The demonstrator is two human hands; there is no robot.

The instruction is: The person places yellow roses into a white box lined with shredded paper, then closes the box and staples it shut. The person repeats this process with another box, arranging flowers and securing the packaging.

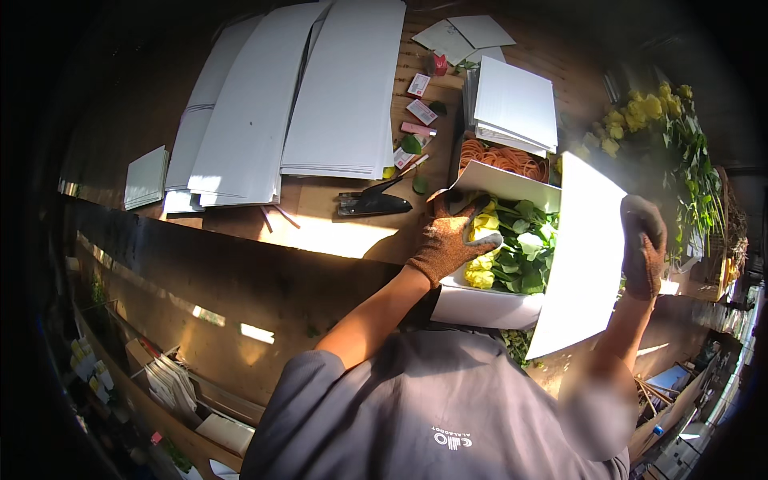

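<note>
A bunch of yellow roses with green leaves lies inside a folded white cardboard sheet. My left hand, in a brown work glove, rests at the flower-head end with fingers spread; its thumb lies over the blooms and its fingertips reach the cardboard's far side. On the right, my gloved right hand has its fingers curled at the outer edge of the raised, sunlit flap; part of its grip is hidden. A black stapler sits on the table left of my left hand.
Tall stacks of white cardboard stand at the far left. Beyond the bunch are orange rubber bands and a pile of white cards. Small boxes lie between. More yellow roses are at the right.
</note>
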